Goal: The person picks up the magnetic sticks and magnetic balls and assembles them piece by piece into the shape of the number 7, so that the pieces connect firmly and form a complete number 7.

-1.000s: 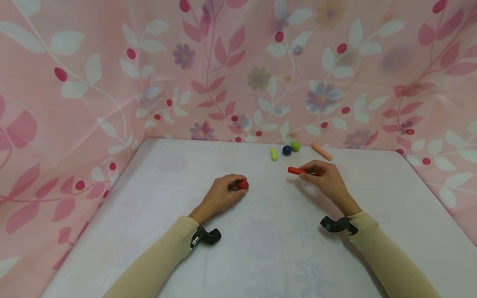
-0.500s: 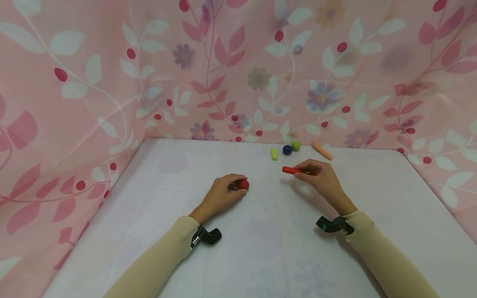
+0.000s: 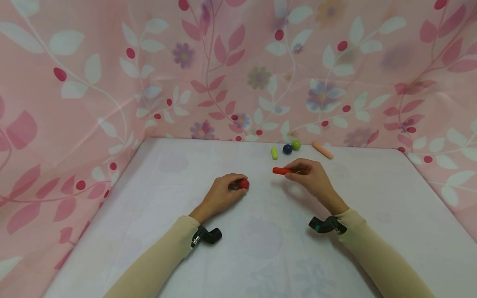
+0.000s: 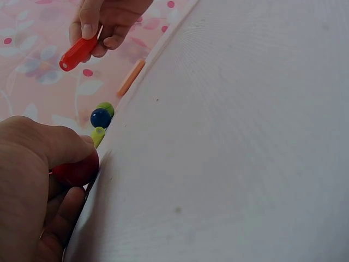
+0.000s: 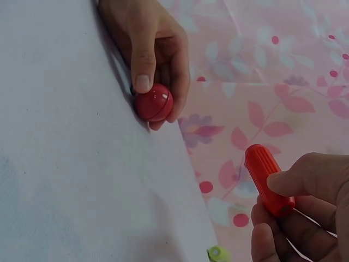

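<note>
My left hand [image 3: 220, 193] grips a shiny red ball [image 3: 244, 184] low over the white table, thumb and fingers around its sides. A seam line runs round the ball [image 5: 155, 102] in the right wrist view. To the right, my right hand [image 3: 312, 177] pinches one end of a short red ribbed stick [image 3: 280, 170] between thumb and fingers. That stick [image 4: 78, 53] is held above the table, its free end pointing left toward the ball, with a gap between the two. A small hole or pale dot marks its end face in the left wrist view.
At the table's back edge lie a short yellow-green stick [image 3: 274, 153], a dark blue ball [image 3: 287, 149], a green ball [image 3: 296, 145] and a longer orange stick [image 3: 322, 150]. A pink floral cloth [image 3: 223, 82] hangs behind the white table [image 3: 257, 256].
My right hand has moved left with the red ribbed stick, bringing it closer to the red ball. The left hand and ball have stayed in place.
</note>
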`<state>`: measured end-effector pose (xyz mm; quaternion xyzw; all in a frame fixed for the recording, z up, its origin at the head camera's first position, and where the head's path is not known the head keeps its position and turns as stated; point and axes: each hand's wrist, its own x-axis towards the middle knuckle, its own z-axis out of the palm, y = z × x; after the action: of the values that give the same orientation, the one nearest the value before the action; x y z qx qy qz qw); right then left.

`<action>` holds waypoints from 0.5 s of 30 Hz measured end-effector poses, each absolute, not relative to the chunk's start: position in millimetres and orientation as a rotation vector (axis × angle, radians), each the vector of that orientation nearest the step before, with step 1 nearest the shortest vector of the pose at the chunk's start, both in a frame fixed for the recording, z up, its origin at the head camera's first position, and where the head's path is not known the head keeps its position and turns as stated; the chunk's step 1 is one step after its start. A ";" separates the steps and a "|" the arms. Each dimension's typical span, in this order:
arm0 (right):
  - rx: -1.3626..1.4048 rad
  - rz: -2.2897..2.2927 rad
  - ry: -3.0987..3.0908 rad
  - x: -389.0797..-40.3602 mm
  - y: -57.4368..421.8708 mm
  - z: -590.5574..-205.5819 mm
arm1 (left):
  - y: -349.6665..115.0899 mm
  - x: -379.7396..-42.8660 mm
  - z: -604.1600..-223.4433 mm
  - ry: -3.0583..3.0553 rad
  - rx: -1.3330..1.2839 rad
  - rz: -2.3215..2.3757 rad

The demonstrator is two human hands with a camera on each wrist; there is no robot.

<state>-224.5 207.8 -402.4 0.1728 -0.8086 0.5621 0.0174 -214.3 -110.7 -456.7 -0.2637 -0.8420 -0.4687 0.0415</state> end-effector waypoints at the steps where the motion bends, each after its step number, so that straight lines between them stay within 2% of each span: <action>1: 0.538 1.748 -2.511 -223.6 206.2 -402.0 | -110.4 -214.4 -456.8 -2.575 -0.808 -1.436; 15: 0.508 1.707 -2.598 -219.4 187.3 -409.2 | -109.7 -213.4 -455.5 -2.587 -0.787 -1.423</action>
<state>-219.4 187.3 -409.2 0.1613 -0.8247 0.5421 -0.0041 -213.4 -109.7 -455.5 -0.2573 -0.8458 -0.4654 0.0429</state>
